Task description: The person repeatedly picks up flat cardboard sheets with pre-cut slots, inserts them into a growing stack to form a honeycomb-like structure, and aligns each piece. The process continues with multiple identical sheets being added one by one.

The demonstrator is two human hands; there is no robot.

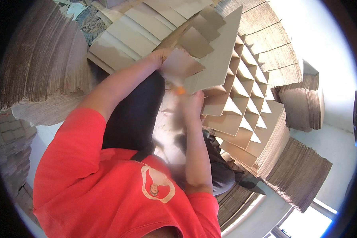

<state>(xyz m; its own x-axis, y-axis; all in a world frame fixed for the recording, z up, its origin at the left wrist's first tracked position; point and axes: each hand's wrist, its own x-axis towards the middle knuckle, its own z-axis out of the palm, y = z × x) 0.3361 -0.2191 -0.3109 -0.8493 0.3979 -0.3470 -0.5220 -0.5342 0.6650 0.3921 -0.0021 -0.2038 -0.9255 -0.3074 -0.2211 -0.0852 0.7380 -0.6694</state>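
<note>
While left fingers [165, 54] hold cardboard [183, 66], right fingers [198, 97], grip unclear, sit beside the sunlit celled divider [245, 87].

Divider grid [244, 86] smooth matt cardboard; shirt [119, 178] matt cloth

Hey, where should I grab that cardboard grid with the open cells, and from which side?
The cardboard grid is probably best pinched by its flat panel ends at the lower left, coming from your side near the right hand: they stick out past the crossings as broad tabs, while the cells look thin-walled.
</note>
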